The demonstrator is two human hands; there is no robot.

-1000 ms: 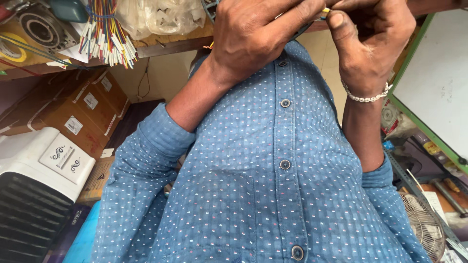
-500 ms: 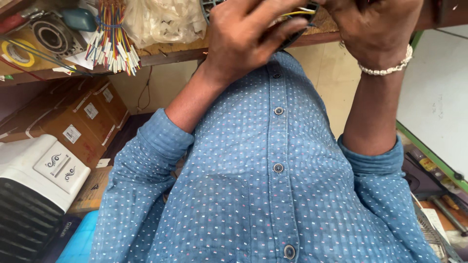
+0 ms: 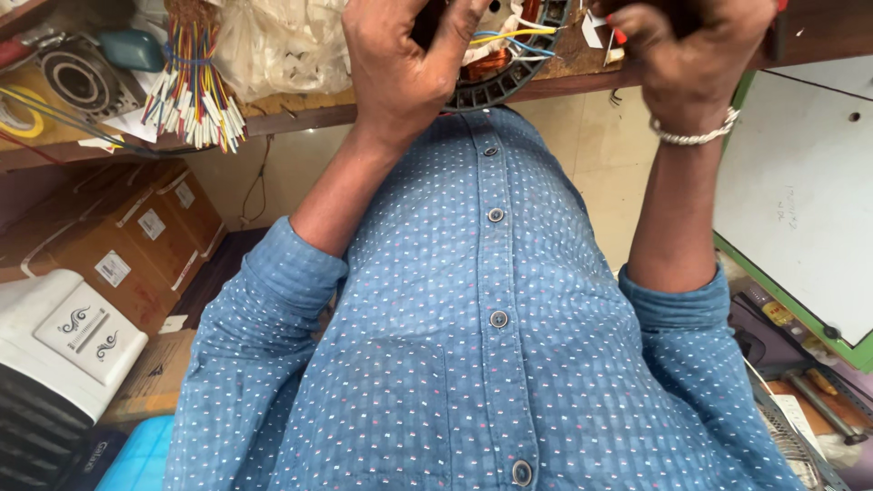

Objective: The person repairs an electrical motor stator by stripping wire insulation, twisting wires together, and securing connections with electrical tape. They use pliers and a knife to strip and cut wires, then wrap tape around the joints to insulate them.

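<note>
A blue dotted shirt (image 3: 482, 345) fills the near view. Above it, the left hand (image 3: 405, 68) curls closed around a round motor stator (image 3: 509, 64) with copper windings and coloured wires, at the wooden bench edge (image 3: 300, 114). The right hand (image 3: 687, 59), wearing a bracelet, is clenched; what it holds cannot be told.

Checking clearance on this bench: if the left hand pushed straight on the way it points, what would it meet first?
Probably the round motor stator on the bench; the left hand is already at its wires, though depth is unclear.
</note>
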